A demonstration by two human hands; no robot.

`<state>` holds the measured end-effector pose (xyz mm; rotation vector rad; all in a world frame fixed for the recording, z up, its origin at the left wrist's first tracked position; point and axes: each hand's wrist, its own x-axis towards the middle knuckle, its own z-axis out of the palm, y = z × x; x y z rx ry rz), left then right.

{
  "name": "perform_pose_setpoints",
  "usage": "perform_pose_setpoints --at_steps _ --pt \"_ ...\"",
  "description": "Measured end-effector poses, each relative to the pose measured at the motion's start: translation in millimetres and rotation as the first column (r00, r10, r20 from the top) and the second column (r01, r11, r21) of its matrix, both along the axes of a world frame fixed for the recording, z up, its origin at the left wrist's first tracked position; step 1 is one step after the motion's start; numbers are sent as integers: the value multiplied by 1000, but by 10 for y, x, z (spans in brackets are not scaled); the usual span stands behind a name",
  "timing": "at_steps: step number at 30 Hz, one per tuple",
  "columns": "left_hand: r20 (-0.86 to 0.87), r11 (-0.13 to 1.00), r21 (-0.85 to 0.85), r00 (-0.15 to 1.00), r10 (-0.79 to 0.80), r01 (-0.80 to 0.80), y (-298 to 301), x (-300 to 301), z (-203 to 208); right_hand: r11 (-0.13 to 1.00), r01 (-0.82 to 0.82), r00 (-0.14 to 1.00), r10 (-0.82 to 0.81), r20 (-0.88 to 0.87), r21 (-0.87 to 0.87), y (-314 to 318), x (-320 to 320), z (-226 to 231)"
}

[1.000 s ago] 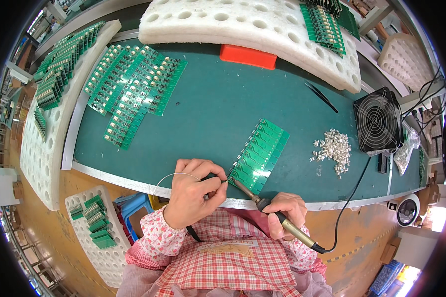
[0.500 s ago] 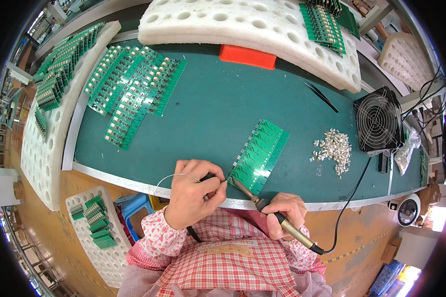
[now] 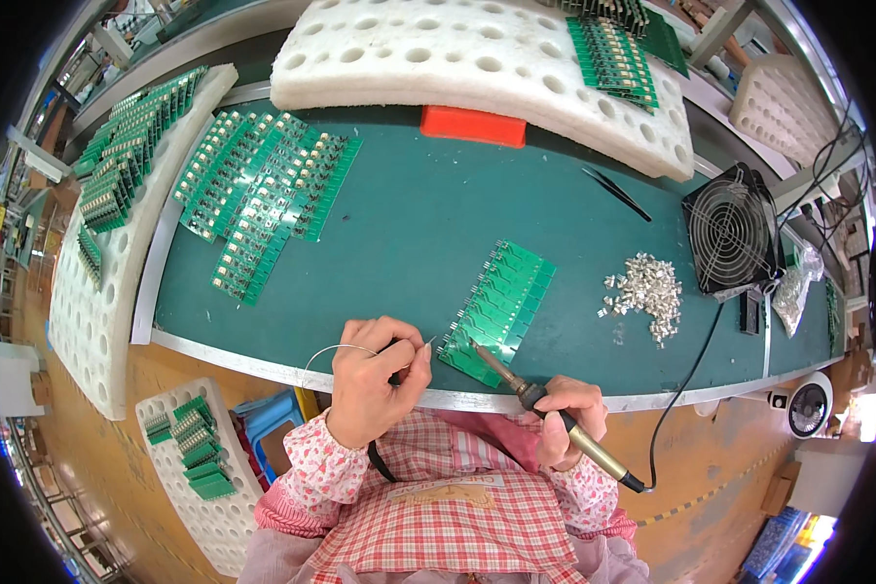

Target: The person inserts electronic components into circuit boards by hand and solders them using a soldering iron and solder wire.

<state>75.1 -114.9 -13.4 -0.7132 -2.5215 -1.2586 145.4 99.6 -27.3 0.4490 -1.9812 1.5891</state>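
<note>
My left hand (image 3: 372,384) is closed on a thin solder wire (image 3: 323,352), which loops out behind the knuckles. The wire's short free end pokes past my fingertips, just left of the board. In my right hand (image 3: 572,411) is a soldering iron (image 3: 596,451) with a gold-coloured handle, its tip slanting up-left over the lower part of the green circuit board panel (image 3: 508,300). Whether the tip touches the board I cannot tell. The panel lies flat near the table's front edge, with a row of metal pins along its left side.
Small metal parts (image 3: 650,292) lie heaped right of the panel, near a black fan (image 3: 734,230) and tweezers (image 3: 617,194). Populated boards (image 3: 263,195) overlap at left. White foam trays (image 3: 399,73) with boards stand behind and left; a red block (image 3: 472,127) sits at the back.
The iron's tip and the wire's end have moved apart; they were together at the panel's lower-left pins. My left hand has drawn slightly left. The whole view has shifted a little.
</note>
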Motion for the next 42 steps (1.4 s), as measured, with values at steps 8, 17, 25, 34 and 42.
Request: perform_pose_setpoints --at_steps 8,17,25,34,42 --pt "-130 979 -85 976 172 -184 58 66 -107 872 367 929 -326 174 -324 412 361 121" --pt "-382 942 -109 888 254 -317 217 182 -258 357 856 436 -887 153 -373 2486 627 535" --pt "-516 865 -128 777 360 -485 350 128 -41 398 876 468 -837 284 -272 3470 111 353" --pt "-514 839 -106 751 414 -535 295 154 17 417 705 709 -445 547 -575 3649 -82 249" --pt "-337 882 -77 845 415 -464 233 158 -192 382 646 763 -349 545 -660 2982 443 335"
